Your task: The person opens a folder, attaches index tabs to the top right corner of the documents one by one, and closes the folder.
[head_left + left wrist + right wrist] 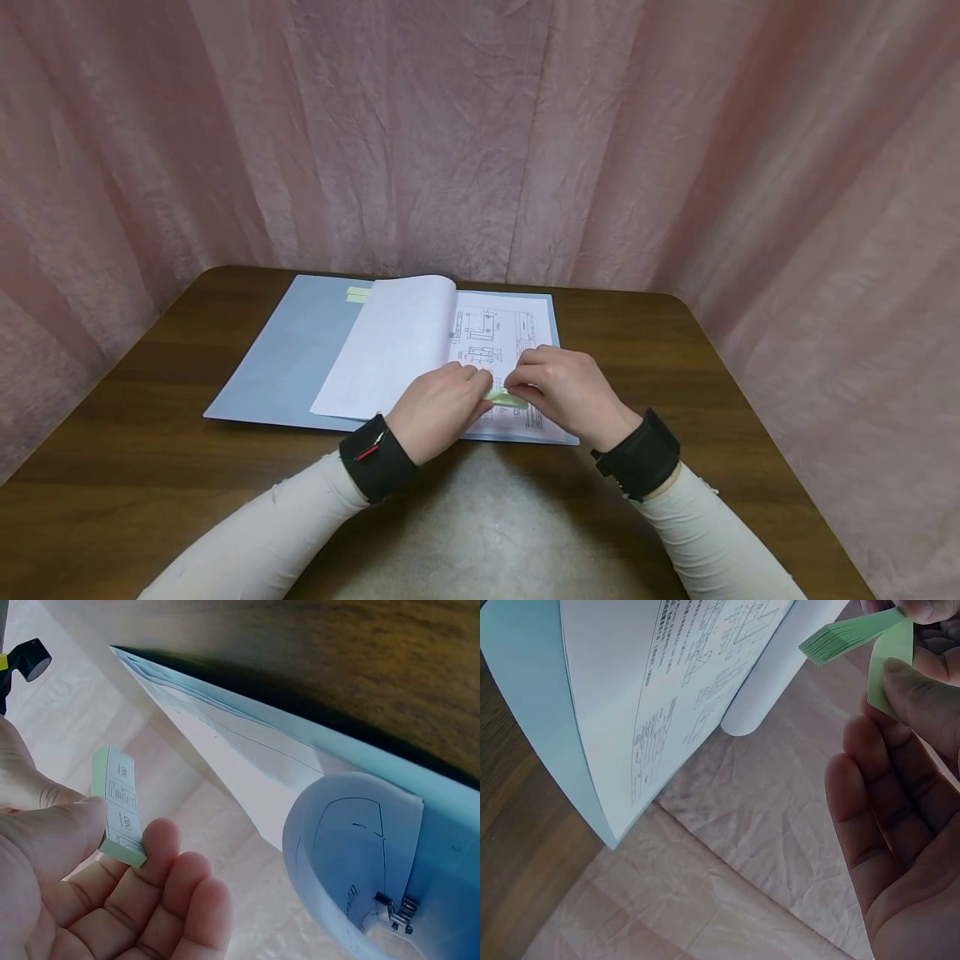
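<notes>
The blue folder point(281, 367) lies open, printed sheets point(508, 333) inside. The left hand point(438, 408) pinches a green pad point(118, 806), the right hand point(567, 390) a slip point(889, 652).

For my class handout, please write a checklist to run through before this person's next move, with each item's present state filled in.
1. Pad held: ok. The left hand pinches the sticky-note pad.
2. Single note gripped: ok. The right hand pinches one green note between thumb and finger.
3. Note fully off the pad: cannot tell. Fingers hide where the two meet.
4. Printed page face up: ok. Its drawings show, though the hands cover part.
5. Turned page lying flat: not ok. It curls up towards the printed page.
6. Folder open: ok. Its cover lies spread out on the table.
</notes>
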`<state>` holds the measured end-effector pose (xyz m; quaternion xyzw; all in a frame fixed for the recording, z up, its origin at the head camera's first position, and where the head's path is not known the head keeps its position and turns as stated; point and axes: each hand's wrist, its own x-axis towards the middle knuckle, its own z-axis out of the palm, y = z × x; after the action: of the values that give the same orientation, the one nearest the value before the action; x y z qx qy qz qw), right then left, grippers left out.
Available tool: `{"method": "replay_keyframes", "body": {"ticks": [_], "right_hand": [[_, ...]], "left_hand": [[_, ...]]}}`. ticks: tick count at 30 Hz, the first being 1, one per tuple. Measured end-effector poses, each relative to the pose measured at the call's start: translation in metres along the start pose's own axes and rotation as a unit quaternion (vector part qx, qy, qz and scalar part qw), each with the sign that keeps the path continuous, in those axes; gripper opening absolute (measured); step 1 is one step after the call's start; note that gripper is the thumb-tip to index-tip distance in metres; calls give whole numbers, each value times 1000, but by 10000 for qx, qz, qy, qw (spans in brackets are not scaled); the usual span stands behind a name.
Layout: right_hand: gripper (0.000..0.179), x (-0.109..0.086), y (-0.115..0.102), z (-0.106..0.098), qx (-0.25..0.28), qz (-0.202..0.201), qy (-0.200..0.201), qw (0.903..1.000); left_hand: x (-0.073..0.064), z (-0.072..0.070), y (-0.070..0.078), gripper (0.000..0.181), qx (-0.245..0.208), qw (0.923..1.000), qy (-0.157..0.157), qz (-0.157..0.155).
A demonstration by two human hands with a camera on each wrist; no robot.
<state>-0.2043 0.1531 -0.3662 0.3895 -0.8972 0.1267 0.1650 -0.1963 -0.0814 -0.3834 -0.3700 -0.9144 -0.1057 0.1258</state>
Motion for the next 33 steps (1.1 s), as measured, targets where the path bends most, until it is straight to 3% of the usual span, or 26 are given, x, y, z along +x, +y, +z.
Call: {"method": "replay_keyframes", "body": {"ticks": [22, 33], "right_hand": [[14, 0, -1, -3, 27, 35, 177, 9998], [15, -2, 5, -6, -24, 96, 312, 9995]], "left_hand": [[-1, 1, 1, 32, -54, 9999, -92, 66], [-1, 4, -1, 22, 119, 9998, -145, -10]]}}
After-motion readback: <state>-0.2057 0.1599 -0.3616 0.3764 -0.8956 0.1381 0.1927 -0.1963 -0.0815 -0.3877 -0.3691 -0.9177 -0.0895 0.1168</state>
